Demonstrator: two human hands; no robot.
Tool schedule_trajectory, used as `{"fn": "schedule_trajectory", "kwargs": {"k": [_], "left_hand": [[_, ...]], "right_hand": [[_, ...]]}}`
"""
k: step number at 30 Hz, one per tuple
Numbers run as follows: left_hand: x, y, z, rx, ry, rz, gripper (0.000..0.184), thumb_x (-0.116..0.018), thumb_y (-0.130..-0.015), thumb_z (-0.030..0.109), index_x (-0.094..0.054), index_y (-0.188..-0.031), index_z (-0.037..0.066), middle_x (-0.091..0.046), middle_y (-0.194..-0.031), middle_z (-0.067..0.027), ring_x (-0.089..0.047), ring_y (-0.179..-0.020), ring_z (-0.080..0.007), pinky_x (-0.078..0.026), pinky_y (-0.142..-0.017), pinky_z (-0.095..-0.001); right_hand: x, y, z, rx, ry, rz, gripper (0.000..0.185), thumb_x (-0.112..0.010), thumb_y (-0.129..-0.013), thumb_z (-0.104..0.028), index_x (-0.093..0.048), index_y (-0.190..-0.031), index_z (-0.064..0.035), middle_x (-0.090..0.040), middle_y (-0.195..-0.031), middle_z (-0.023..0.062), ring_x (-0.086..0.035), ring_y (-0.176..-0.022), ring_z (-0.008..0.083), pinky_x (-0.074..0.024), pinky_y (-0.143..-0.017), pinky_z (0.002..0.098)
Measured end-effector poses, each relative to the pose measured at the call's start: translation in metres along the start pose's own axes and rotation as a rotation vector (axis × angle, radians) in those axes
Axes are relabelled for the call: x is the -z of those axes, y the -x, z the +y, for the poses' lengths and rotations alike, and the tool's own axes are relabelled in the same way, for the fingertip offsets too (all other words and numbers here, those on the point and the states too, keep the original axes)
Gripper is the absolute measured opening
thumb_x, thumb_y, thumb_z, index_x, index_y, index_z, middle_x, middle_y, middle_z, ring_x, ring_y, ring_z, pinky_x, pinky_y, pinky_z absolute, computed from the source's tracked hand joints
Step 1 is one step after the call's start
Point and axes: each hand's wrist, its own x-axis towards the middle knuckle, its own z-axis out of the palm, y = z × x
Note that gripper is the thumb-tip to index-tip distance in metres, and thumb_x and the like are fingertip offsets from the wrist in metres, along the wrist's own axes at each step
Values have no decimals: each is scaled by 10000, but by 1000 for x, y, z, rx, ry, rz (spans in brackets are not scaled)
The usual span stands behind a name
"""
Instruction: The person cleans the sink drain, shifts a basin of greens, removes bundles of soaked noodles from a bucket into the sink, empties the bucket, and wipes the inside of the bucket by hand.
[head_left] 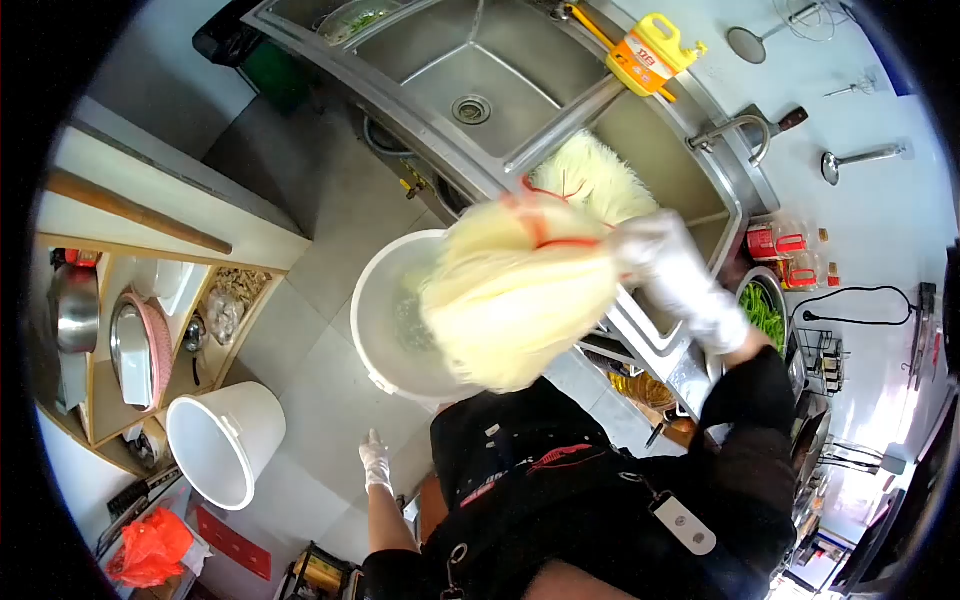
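Note:
My right hand point(675, 275), in a white glove, is closed at the tied end of a bundle of pale rice noodles point(520, 310). Red string wraps the bundle, which is blurred by motion. It hangs partly over a white bucket point(375, 340) that holds cloudy liquid. Behind it, a second noodle bundle point(600, 175) with red string lies in the right sink basin point(645, 130). Low at the left, my left hand point(375, 462), also gloved, hangs away from everything with its fingers stretched out and nothing in them.
A second white bucket point(230, 440) lies tipped toward me on the tiled floor. The steel sink point(475, 60) has a yellow detergent jug point(650, 55) on its edge. Shelves point(190, 370) with pans stand at left. Green vegetables point(762, 312) fill a bowl at right.

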Motion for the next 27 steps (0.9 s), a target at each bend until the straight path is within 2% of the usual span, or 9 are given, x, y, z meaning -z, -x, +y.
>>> {"fn": "schedule_trajectory", "kwargs": {"k": [1, 5, 7, 11, 13, 15, 17, 22, 27], "left_hand": [[-11, -2, 15, -34, -15, -27, 361, -495, -894, 337, -555, -977, -9, -552, -699, -54, -492, -584, -136, -422, -535, -281], [-63, -2, 69, -241, -145, -109, 334, -506, -892, 321, -563, -972, 2, -541, -707, -40, -460, -582, -125, -399, -540, -283], [-90, 1, 87, -242, -115, -171, 329, -510, -889, 322, -568, -963, 6, -533, -696, -28, -460, -584, -121, -398, -538, -281], [-129, 24, 106, -226, -134, -205, 319, -510, -889, 323, -573, -952, 17, -523, -684, -11, -457, -585, -117, -400, -538, -276], [-134, 20, 95, -226, -189, -219, 355, -505, -879, 340, -569, -988, 8, -559, -714, -64, -494, -604, -154, -422, -564, -298], [-135, 23, 82, -205, -287, -207, 375, -500, -872, 342, -565, -1007, -2, -594, -751, -114, -541, -633, -208, -442, -596, -335], [-129, 26, 65, -207, -379, -169, 379, -491, -869, 342, -565, -1023, 5, -607, -831, -162, -560, -754, -284, -439, -674, -373], [-108, 37, 55, -48, -359, -154, 391, -468, -861, 345, -568, -1047, 17, -592, -994, -234, -549, -955, -384, -434, -790, -406], [-81, 17, 40, -21, -554, 43, 476, -466, -868, 397, -509, -1107, -13, -579, -1043, -239, -533, -1006, -382, -430, -833, -393]], "right_hand": [[29, 9, -21, 197, 138, 23, 191, -576, -786, -199, -640, -689, -48, -547, -599, -17, -492, -561, 59, -403, -496, 238], [98, 28, -73, 1, 28, 610, 161, -588, -713, -185, -617, -645, -42, -508, -561, -32, -473, -540, 52, -368, -475, 207], [160, 18, -74, -116, 175, 223, 176, -570, -717, -154, -596, -615, -13, -499, -547, -25, -461, -533, 59, -362, -460, 229], [177, -47, -11, 131, 772, 66, 222, -551, -712, -143, -556, -689, 77, -445, -517, 93, -454, -522, 101, -383, -482, 283], [149, -90, 31, -4, 1069, -11, 291, -545, -691, -233, -608, -788, 35, -597, -704, 197, -598, -656, 298, -466, -618, 384], [128, -166, 147, 135, 1258, -157, 313, -521, -743, -269, -642, -941, -59, -621, -894, 185, -592, -843, 338, -468, -765, 406], [85, -177, 148, -101, 1127, -128, 317, -488, -816, -292, -625, -979, -58, -607, -977, 198, -564, -944, 357, -436, -856, 409], [36, -205, 153, 326, 421, 262, 257, -583, -827, -217, -616, -952, 5, -631, -903, 186, -595, -853, 300, -455, -770, 306], [-62, -143, 65, 315, -257, -152, 133, -554, -853, -79, -631, -918, 8, -625, -870, 63, -570, -817, 117, -455, -750, 244]]}}
